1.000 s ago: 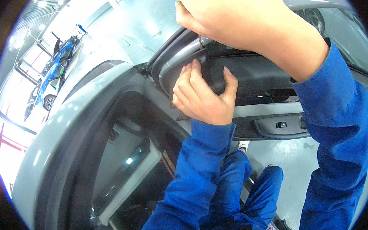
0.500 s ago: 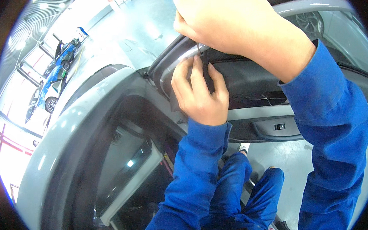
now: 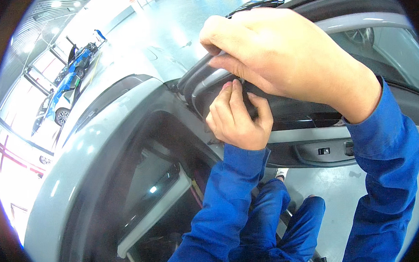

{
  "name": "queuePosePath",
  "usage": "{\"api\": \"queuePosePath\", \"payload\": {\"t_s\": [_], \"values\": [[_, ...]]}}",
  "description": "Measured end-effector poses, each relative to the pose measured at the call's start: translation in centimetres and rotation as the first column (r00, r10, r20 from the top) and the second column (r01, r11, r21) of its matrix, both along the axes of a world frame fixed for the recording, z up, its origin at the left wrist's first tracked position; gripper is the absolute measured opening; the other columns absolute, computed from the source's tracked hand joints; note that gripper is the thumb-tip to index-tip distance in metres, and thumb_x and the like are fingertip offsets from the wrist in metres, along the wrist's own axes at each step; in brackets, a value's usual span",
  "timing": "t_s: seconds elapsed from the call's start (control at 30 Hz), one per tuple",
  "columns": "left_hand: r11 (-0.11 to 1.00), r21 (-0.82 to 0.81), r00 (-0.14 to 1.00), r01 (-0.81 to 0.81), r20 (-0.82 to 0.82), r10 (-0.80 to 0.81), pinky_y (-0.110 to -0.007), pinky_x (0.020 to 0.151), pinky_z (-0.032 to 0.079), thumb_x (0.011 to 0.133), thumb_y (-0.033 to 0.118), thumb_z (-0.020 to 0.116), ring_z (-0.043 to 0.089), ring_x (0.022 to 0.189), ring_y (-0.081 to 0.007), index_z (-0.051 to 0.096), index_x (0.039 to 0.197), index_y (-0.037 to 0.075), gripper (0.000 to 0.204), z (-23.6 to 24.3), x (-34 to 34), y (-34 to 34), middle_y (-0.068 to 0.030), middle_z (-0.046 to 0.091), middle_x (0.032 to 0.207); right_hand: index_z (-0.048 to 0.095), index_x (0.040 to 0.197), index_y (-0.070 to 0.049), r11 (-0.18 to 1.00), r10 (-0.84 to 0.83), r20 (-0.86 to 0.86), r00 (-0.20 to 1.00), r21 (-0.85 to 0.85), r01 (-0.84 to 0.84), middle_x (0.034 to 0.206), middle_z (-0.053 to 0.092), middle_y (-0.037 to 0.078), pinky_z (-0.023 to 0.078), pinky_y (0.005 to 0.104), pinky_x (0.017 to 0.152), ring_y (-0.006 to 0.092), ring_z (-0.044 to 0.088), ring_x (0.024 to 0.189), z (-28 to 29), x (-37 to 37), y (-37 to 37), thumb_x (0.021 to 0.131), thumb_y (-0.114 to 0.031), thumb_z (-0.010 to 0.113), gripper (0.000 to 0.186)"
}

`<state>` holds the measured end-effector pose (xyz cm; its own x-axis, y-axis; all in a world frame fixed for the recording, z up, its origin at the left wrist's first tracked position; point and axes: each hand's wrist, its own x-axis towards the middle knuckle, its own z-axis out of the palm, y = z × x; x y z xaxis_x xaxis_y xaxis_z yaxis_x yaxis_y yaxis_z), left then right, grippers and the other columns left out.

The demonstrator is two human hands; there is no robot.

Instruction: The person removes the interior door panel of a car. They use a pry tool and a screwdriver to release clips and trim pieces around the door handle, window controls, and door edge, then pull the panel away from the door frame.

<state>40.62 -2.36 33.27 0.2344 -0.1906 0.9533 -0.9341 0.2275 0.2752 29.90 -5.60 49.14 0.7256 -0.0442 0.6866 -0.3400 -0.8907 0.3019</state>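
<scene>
Both my hands work close together at the front upper corner of an open car door (image 3: 287, 150) with black and grey inner trim. My left hand (image 3: 240, 122) has its fingers bent and their tips against the dark trim near the window frame; what they grip is hidden. Just above it, my right hand (image 3: 281, 54) is closed in a fist-like grip. A thin dark shaft showed below this fist a moment ago, so it seems to hold a thin-shafted tool, now mostly hidden by the hand. A window switch (image 3: 324, 151) sits on the armrest panel below.
The grey car body (image 3: 46, 208) curves along the left, with its door opening beside my left arm. My legs (image 3: 267, 214) stand between body and door. Farther off are a blue-covered car (image 3: 65, 87), a person in blue (image 3: 100, 35) and a dark car (image 3: 268, 0).
My right hand has come down and turned, its fingers curled over farther. The view has shifted, so both hands and the door sit lower in it. My left fingers remain at the trim corner.
</scene>
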Motion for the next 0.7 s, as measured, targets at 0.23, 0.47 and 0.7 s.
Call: {"api": "queuePosePath", "payload": {"t_s": [0.23,0.47,0.7], "values": [[1.0,0.002,1.0,0.005,-0.017,-0.004,-0.041,0.084,0.047,0.074,0.007,0.07,0.066,0.099,-0.0301,0.072,0.112,-0.002,0.038,-0.3,-0.1,-0.1,-0.0155,0.068,0.109,0.055,0.105,-0.009,0.996,0.055,0.019,0.998,0.076,-0.056,0.082,0.063,0.012,0.053,0.0403,0.067,0.0317,0.068,0.079,-0.8,0.3,-0.2,0.093,-0.017,0.069,0.02],[1.0,0.011,1.0,-0.005,0.002,0.005,-0.041,0.085,0.047,0.074,0.008,0.07,0.066,0.099,-0.0298,0.072,0.112,-0.003,0.039,-0.3,0.0,0.0,-0.0156,0.068,0.109,0.056,0.102,-0.009,0.999,-0.009,-0.028,1.0,-0.052,0.007,0.08,0.064,0.01,0.053,0.0396,0.069,0.0291,0.069,0.077,-0.5,0.4,0.2,0.091,-0.018,0.072,0.022],[0.999,-0.012,0.999,-0.03,0.018,0.031,-0.04,0.085,0.047,0.073,0.008,0.07,0.066,0.099,-0.0301,0.072,0.111,-0.002,0.039,-0.2,0.0,-0.2,-0.0149,0.068,0.111,0.056,0.09,-0.004,0.967,-0.142,-0.044,0.989,-0.222,0.129,0.074,0.067,0.012,0.054,0.0388,0.06,0.0295,0.07,0.066,1.1,0.8,-0.3,0.087,-0.02,0.067,0.019]]}}
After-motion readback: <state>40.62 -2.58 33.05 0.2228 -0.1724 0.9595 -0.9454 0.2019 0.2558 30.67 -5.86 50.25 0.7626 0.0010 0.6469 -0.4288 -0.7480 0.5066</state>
